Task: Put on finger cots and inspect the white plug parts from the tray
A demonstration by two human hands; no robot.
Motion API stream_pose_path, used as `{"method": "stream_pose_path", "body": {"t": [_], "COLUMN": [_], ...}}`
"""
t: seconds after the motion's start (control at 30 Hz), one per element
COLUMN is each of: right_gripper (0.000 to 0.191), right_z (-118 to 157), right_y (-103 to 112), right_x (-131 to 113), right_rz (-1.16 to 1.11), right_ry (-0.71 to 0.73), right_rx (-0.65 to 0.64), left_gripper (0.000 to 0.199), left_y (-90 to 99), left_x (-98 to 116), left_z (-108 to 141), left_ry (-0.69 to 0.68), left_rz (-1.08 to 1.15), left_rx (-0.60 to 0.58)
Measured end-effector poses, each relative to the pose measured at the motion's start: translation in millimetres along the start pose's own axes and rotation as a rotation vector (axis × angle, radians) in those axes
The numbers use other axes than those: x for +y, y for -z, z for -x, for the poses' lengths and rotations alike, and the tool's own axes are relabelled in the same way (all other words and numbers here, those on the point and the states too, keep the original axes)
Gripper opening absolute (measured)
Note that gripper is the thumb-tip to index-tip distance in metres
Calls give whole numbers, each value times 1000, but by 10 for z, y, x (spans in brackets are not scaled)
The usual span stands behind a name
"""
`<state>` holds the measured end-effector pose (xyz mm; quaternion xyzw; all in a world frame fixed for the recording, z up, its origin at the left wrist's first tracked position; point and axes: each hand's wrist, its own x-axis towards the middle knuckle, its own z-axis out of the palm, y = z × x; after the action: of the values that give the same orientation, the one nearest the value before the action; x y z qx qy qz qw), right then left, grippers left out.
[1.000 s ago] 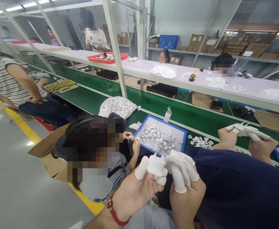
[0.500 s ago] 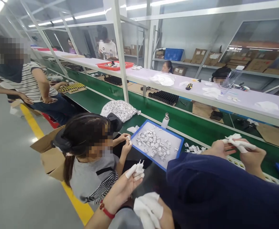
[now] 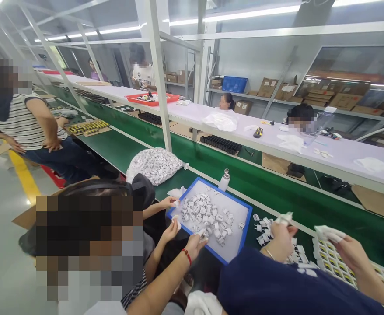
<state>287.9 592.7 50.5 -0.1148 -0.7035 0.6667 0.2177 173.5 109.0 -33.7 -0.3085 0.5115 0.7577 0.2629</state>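
Observation:
My left hand [image 3: 196,247], with a red bracelet on its wrist, reaches over the near edge of a blue-rimmed tray [image 3: 249,218]. Its fingers, some covered in white, are closed around what looks like a white plug adapter [image 3: 201,234], partly hidden and hard to separate from the pile. Many white plug adapters [image 3: 208,214] lie heaped in this tray. At the bottom edge, a crumpled white cloth [image 3: 203,304] covers most of my right hand [image 3: 224,311], which is closed on it; its fingers are hidden.
On my left a co-worker's hands [image 3: 170,229] hold small white pieces at the tray. To my right a person in navy [image 3: 260,284] handles white cloths beside loose plugs [image 3: 260,227] and a cell tray [image 3: 333,258]. Behind stand a bottle [image 3: 225,180] and a full bag [image 3: 155,166].
My left hand has moved forward and right, from in front of me to over the tray. My right hand with the cloth has dropped lower. The co-worker on the left has leaned closer.

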Motion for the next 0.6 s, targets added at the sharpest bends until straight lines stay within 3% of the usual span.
{"method": "stream_pose_path", "body": {"t": [0.07,0.1,0.2,0.3,0.37,0.43,0.5,0.6], "right_gripper": [19,17,20,18,22,21,19,24], "right_z": [185,311,667,776,713,610,506,395], "right_y": [-151,-333,-1243,-2256,-2660,-2772,-2695,-2593], "right_x": [70,74,81,251,432,579,635,529], "right_rz": [54,96,134,170,202,245,276,285], "right_ry": [1,3,84,72,54,22,-13,-56], "right_rx": [-5,-2,109,38,44,75,102,122], "left_gripper": [6,4,7,17,21,23,26,27], "left_y": [-63,-83,-108,-100,-90,-84,-85,-86], "left_x": [83,121,204,257,310,404,552,880], "left_z": [-134,-182,-277,-323,-344,-380,-457,-687], "left_ry": [-35,-46,-75,-121,-151,-193,-246,-341], "left_rz": [-130,-214,-483,-656,-692,-683,-656,-603], "left_rx": [-45,-71,-161,-260,-316,-343,-328,-234]}}
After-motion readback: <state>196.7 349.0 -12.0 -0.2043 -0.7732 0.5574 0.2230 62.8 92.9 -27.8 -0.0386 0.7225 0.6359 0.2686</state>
